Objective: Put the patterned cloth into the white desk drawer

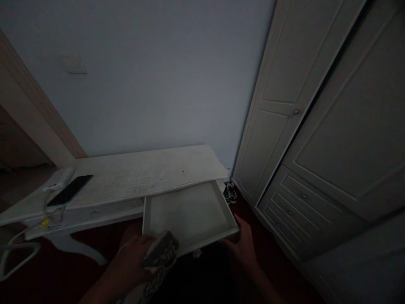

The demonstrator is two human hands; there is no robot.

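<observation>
The room is dim. A white desk (142, 173) stands against the wall, and its right drawer (190, 213) is pulled out and looks bare inside. My left hand (133, 259) is closed around a patterned cloth (160, 255) at the drawer's front left corner. My right hand (242, 245) rests on the drawer's front right corner, its fingers curled against the front edge.
A dark phone (69, 190) and a white device (58, 178) with a cable lie on the desk's left end. A white wardrobe (316, 126) with knobbed doors and low drawers fills the right side. Shoes (230, 193) sit on the floor between desk and wardrobe.
</observation>
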